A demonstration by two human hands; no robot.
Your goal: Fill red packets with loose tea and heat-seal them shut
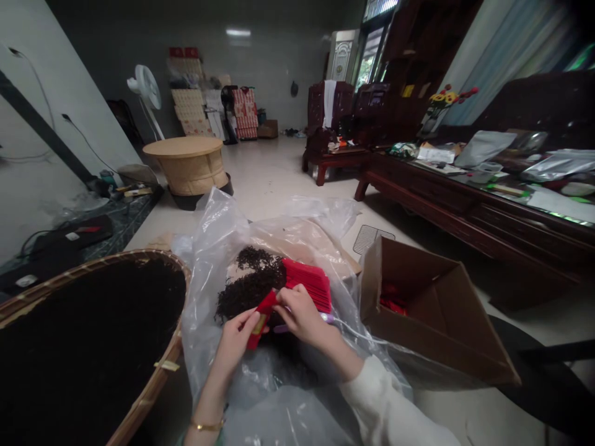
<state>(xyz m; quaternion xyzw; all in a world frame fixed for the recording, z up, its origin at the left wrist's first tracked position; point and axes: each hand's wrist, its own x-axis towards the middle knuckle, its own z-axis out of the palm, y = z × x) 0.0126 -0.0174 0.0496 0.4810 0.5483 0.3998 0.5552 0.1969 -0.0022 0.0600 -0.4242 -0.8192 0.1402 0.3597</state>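
Observation:
A small red packet (pixel 263 314) with a gold patch is held between my two hands. My left hand (pixel 238 337) pinches its lower left side, thumb on top. My right hand (pixel 300 313) has its fingers closed at the packet's upper end. Beneath my right hand lies a purple tool (pixel 326 318) with a white cord, partly covered by the hand. A row of stacked red packets (pixel 309 282) stands just beyond. Dark loose curled leaves (pixel 248 285), looking like tea, lie beside them on a clear plastic bag (pixel 209 248) that spreads around my hands.
At left, a wide woven basket (pixel 183 310) holds a dark mass. An open cardboard box (pixel 418 334) with red packets inside stands at right. Farther off are a round wooden table (pixel 183 146), a white fan (pixel 147 87), stacked boxes (pixel 188 105) and a long dark wood table (pixel 465 204).

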